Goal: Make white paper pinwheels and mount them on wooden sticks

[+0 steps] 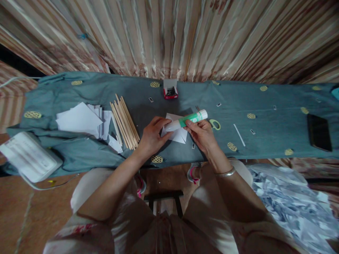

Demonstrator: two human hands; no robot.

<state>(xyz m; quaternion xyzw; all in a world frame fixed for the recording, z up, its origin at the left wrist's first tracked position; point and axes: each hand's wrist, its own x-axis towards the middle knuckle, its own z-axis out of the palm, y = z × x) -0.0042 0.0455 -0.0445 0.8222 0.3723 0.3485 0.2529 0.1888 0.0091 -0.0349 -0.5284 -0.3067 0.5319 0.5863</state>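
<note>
A green and white glue stick (196,117) is held level between my two hands, above the table. The fingers of my left hand (152,135) are closed round its whitish left end. My right hand (205,135) grips its green middle, thumb on top, and the white right end sticks out past the fingers. Beneath the glue stick lies a white piece of paper (180,137), partly covered by it and by my hands. Scissors with a yellow-green handle (215,124) lie just right of my right hand, which hides part of them.
Left of my hands lie several wooden sticks (124,121) and a stack of white paper (79,120). A small open red box (170,93) with dark bits stands behind. Rightward are a white strip (239,135) and a phone (319,132). Paper pieces (293,201) are heaped below the table's right side.
</note>
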